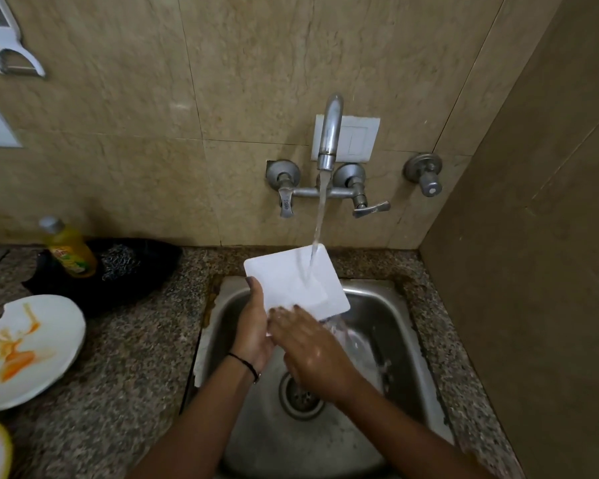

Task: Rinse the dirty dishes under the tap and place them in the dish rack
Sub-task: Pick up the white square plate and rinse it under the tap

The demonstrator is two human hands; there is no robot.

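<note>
My left hand [253,326] grips the left edge of the white square plate [291,278], tilted over the sink [405,326] under the running tap [329,133]; my right hand [312,347] lays straight fingers on its near edge.

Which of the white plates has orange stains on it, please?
The round plate on the counter left of the sink, streaked with orange smears. The square plate under the tap shows none.
</note>
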